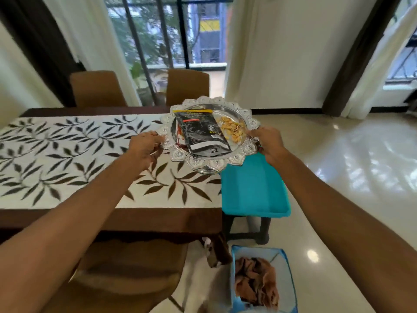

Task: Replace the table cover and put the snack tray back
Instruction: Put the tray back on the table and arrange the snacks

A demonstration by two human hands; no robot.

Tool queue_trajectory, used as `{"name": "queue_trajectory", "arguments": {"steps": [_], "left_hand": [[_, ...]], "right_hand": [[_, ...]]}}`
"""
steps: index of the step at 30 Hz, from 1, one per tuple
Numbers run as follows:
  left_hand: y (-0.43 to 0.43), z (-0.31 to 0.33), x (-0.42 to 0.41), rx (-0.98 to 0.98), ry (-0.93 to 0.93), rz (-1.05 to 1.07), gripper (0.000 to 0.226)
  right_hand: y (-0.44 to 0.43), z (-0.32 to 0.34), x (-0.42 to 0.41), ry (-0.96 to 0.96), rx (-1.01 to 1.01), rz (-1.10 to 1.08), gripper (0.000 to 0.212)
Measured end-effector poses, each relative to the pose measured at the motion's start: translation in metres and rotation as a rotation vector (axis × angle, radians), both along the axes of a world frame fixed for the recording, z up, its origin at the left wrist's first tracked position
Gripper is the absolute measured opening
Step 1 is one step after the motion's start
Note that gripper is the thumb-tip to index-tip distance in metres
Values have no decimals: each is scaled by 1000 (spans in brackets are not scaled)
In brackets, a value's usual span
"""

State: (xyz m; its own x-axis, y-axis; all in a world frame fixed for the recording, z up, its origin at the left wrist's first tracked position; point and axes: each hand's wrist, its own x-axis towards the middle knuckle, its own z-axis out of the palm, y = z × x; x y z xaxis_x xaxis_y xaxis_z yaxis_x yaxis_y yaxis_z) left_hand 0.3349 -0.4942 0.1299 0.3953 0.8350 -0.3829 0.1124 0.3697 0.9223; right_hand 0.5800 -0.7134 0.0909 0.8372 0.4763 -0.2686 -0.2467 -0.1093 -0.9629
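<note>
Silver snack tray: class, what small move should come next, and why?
Probably shift the silver tray left and lower it onto the leaf-patterned cover: the left hand and right hand grip its rim, it hangs partly past the cover's right edge, and the cover already lies spread.

I see the tabletop spread with a white cover printed with dark leaves, a brown margin showing along its near and far edges. Just beside its right end a dark stool stands on the glossy pale floor and carries a teal tray. Nearer me, a blue bin sits on the floor with crumpled brown cloth inside
</note>
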Motion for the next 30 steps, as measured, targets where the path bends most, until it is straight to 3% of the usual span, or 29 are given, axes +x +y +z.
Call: {"name": "queue_trajectory", "arguments": {"steps": [4, 12, 19, 22, 26, 30], "left_hand": [[21, 12, -80, 11, -17, 95, 24], [89, 17, -241, 31, -37, 232, 19], [183, -4, -394, 28, -23, 300, 20], [222, -10, -454, 26, -6, 328, 24], [262, -18, -501, 9, 18, 323, 27], [304, -25, -510, -10, 11, 330, 23]], "right_hand": [[55, 5, -45, -33, 18, 105, 64], [161, 33, -198, -79, 16, 186, 21], [272, 7, -354, -30, -20, 178, 23], [314, -4, -418, 5, -30, 177, 5], [352, -13, -463, 41, -51, 160, 12], [389, -18, -475, 42, -65, 138, 33]]}}
